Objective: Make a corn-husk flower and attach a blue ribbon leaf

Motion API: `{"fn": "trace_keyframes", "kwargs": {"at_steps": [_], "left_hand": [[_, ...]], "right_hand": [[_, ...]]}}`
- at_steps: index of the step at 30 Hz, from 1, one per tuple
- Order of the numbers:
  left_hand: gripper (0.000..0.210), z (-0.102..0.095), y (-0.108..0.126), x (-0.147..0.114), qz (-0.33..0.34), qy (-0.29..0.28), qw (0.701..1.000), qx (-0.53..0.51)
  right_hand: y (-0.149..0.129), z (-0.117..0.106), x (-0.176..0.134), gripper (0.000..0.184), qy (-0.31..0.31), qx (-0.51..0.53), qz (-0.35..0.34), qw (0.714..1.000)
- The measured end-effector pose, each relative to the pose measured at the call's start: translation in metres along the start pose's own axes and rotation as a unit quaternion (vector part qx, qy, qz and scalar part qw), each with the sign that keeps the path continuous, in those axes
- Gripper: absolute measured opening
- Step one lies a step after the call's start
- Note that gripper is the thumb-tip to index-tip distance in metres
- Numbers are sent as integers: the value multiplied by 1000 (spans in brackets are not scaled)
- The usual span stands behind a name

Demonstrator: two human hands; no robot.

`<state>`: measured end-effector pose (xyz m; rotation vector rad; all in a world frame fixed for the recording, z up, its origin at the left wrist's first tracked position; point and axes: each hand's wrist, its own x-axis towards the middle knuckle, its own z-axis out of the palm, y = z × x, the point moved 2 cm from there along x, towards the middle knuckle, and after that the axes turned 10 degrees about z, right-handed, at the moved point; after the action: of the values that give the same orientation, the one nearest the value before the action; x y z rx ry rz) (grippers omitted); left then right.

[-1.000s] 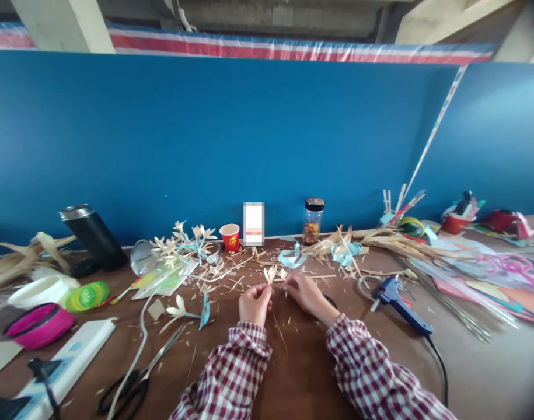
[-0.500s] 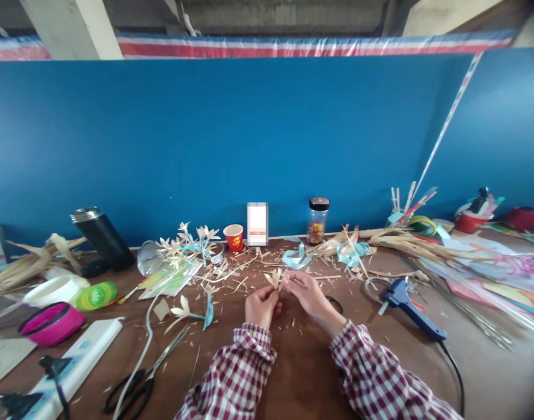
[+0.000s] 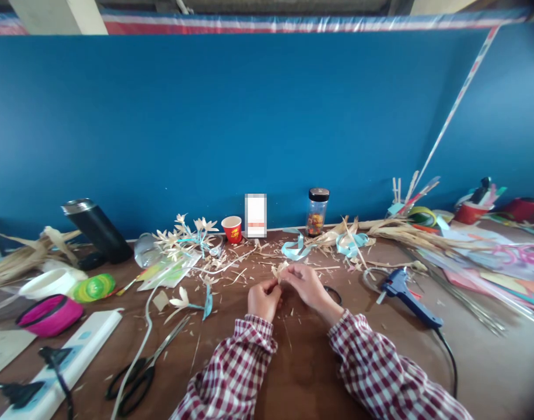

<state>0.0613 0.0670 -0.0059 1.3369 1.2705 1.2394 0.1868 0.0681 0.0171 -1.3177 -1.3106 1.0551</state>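
My left hand is closed, its fingertips pinching the base of a small pale corn-husk flower. From the other side the fingers of my right hand press together on the flower's petals. Both hands meet over the middle of the brown table, and the fingers partly hide the flower. Left of them lies a finished-looking husk flower with a light blue wrapped stem. Farther back a bunch of similar flowers rests near a red paper cup.
Scissors and a white power strip lie at the left, a cable running past them. A blue glue gun is at the right. Behind stand a jar and a tilted black flask. Husk scraps litter the table before a blue partition.
The view has tilted down slightly. My right hand's fingers have closed in over the flower, so its petals, spread out before, are now mostly covered. My left hand keeps its pinch.
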Motion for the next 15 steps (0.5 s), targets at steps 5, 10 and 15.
{"fn": "trace_keyframes", "kwargs": {"at_steps": [5,10,15], "left_hand": [[21,0,-4,2,14,-10,1000,11],[21,1,-8,3,15,-15,999,24],[20,2,-8,2,18,-32,999,19]], "right_hand": [[1,-2,1,27,8,-19,-6,1000],[1,-3,1,26,4,-23,-6,1000],[1,-3,1,25,2,-18,-8,1000]]}}
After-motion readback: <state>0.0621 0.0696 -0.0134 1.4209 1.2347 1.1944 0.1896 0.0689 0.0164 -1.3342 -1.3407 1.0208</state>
